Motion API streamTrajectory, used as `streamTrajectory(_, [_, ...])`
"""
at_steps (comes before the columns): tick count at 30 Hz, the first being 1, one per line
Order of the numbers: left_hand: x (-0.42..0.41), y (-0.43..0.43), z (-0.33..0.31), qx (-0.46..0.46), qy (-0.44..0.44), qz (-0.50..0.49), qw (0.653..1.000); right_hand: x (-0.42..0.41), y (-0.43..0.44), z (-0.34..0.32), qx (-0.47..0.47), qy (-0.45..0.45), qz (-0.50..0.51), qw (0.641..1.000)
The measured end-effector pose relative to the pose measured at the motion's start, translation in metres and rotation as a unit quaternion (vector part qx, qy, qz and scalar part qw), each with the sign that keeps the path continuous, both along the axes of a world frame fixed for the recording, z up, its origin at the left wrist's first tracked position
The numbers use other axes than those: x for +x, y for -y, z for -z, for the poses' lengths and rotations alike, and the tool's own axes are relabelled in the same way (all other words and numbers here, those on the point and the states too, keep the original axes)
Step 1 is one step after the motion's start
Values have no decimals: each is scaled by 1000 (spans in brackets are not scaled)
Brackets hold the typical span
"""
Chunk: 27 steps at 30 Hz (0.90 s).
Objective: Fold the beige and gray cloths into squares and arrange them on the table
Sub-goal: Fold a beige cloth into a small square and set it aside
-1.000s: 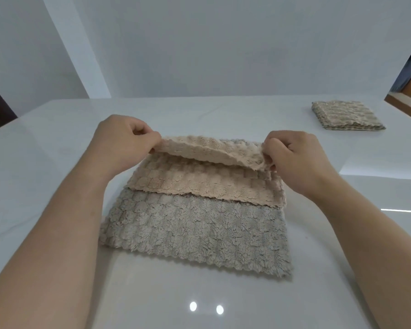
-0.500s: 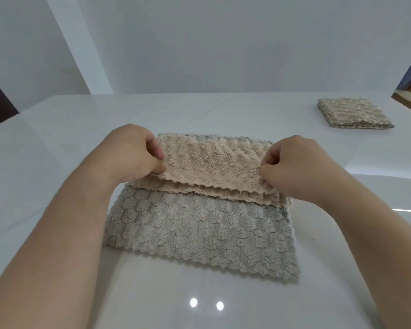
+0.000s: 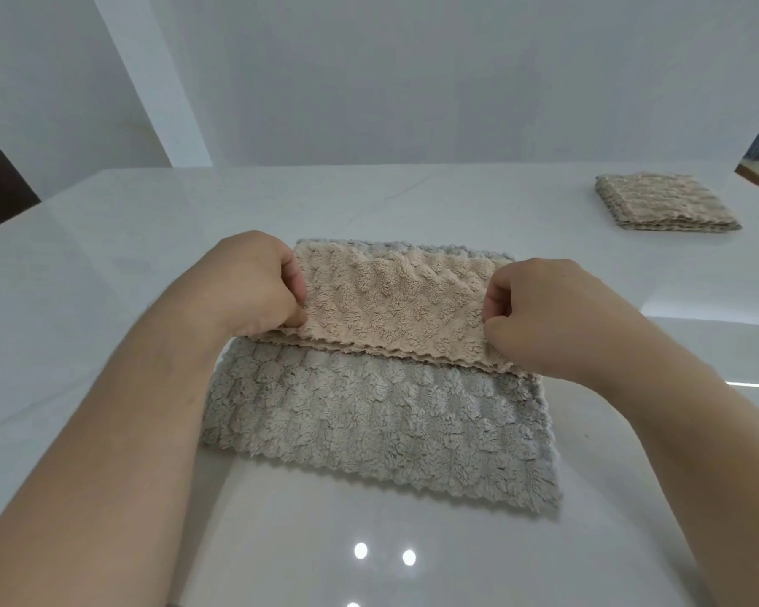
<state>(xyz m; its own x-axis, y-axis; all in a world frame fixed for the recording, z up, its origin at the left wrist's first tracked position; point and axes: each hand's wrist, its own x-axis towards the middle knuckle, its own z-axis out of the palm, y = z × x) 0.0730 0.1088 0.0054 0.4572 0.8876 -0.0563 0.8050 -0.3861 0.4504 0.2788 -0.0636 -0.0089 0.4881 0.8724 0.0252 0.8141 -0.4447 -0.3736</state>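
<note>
Pinching the beige cloth (image 3: 395, 304) between them, your left hand (image 3: 255, 286) and right hand (image 3: 548, 317) grip its side edges; it lies doubled over the gray cloth (image 3: 369, 414) on the table (image 3: 106, 238), a folded cloth (image 3: 662, 208) far right

Fluffy, ridged beige cloth (image 3: 391, 300) lies on shaggy gray cloth (image 3: 377, 414); the white table (image 3: 106, 238) is smooth and glossy.
</note>
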Motion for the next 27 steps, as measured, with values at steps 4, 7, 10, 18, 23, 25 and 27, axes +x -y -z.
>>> streamTrajectory(4, [0, 2, -1, -1, -15, -3, 1000, -1, -1, 2, -4, 16, -1, 1000])
streamTrajectory(7, [1, 4, -3, -3, -23, -9, 1000, -1, -1, 2, -5, 18, 2, 1000])
streamTrajectory(10, [1, 6, -4, -4, -35, -11, 999, -1, -1, 2, -11, 21, 7, 1000])
streamTrajectory(18, [1, 8, -2, -2, -96, -14, 995, -4, 1, 0, -59, 51, -3, 997])
streamTrajectory(23, [-1, 4, -4, 16, -129, -26, 991, -9, 2, -3, -94, 98, 9, 991])
streamTrajectory(25, [1, 3, -4, 68, -111, -31, 991, -10, 3, -7, -84, 109, 38, 990])
streamTrajectory(27, [7, 7, -2, 158, -55, -20, 986, -12, 4, -11, -63, 121, 72, 988])
